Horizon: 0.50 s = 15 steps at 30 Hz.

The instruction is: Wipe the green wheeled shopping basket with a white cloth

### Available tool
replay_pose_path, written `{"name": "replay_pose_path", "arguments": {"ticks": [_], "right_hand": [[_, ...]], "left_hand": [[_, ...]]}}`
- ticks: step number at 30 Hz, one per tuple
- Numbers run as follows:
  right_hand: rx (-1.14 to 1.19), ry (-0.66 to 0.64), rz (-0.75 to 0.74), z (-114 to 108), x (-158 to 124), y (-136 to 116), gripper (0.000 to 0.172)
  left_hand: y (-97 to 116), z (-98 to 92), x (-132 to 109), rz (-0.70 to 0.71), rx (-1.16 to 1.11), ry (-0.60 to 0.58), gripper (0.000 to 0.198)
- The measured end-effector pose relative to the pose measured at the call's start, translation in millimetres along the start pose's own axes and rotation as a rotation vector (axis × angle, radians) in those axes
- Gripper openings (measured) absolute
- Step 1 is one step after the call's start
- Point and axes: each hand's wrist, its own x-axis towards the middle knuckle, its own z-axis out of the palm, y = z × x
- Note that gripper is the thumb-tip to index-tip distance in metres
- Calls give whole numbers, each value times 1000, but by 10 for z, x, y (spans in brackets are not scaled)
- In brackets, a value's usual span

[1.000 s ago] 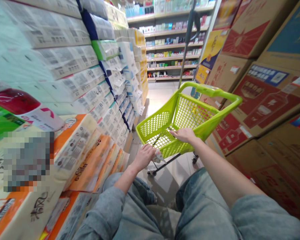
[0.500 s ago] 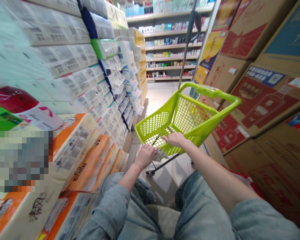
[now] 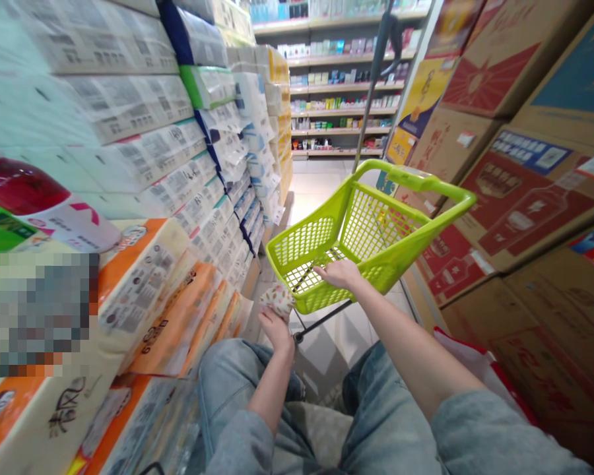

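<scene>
Left grip [image 3: 276, 324] is clamped on cloth [image 3: 277, 299] just beside cart [image 3: 321, 300], right grip [image 3: 337, 272] at its near side, closure unclear; loose pinch could drop cloth, sideways push could roll cart into boxes [image 3: 529, 191].

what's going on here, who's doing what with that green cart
A person is at a lime-green cart in a shop aisle. Their left hand holds a floral cloth beside the cart's near left corner. Their right hand is at the near side of the basket; whether it grips the edge is hard to tell. Packs of tissue are stacked on the left, and printed cartons on the right.
</scene>
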Motion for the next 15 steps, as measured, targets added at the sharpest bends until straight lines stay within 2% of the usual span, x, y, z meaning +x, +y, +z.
{"name": "replay_pose_path", "arguments": {"ticks": [3,6,8,11,15], "right_hand": [[-3,16,-4,-2,-13,-29,89],[-9,31,-7,-12,-35,-48,89],[-9,22,-9,-23,-56,-57,89],[-9,8,-7,-37,-88,-67,89],[-13,26,-1,-38,-119,-74,90]], "left_hand": [[-96,142,-130,12,9,-12,18],[-114,313,-314,-11,-43,-76,10],[-129,396,-398,-19,-77,-79,5],[-209,461,-410,-23,-138,-47,12],[-414,530,-325,-255,-249,-98,17]]}}
